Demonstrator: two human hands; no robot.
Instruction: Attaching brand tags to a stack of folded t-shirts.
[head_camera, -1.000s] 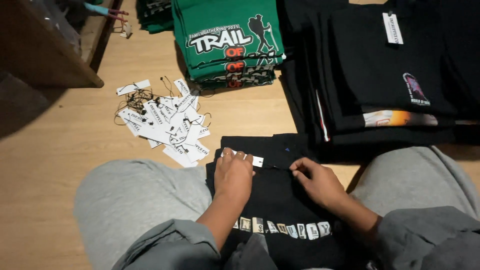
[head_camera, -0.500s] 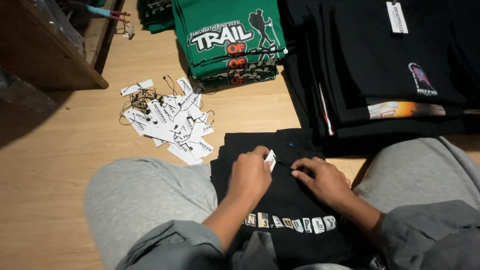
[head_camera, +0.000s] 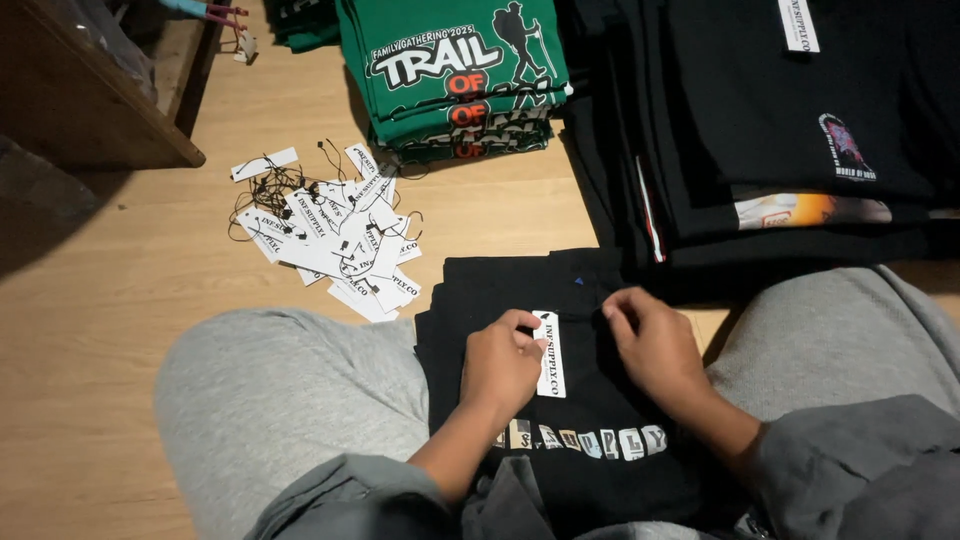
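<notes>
A folded black shirt (head_camera: 590, 400) is lying across the lap. The left hand (head_camera: 503, 362) is pinching a white rectangular tag (head_camera: 549, 352) lying on it; the right hand (head_camera: 655, 345) is resting curled, its grip unclear. Beyond, loose white tags (head_camera: 335, 235) are lying scattered before green shirts (head_camera: 455, 70), cut off.

I am sitting on a light wooden floor (head_camera: 120, 330). A loose heap of white paper tags (head_camera: 335, 235) with black strings is lying on it just ahead of my left knee. Beyond it, a stack of folded green shirts (head_camera: 455, 80) is sitting beside piles of folded black shirts (head_camera: 760, 120).
</notes>
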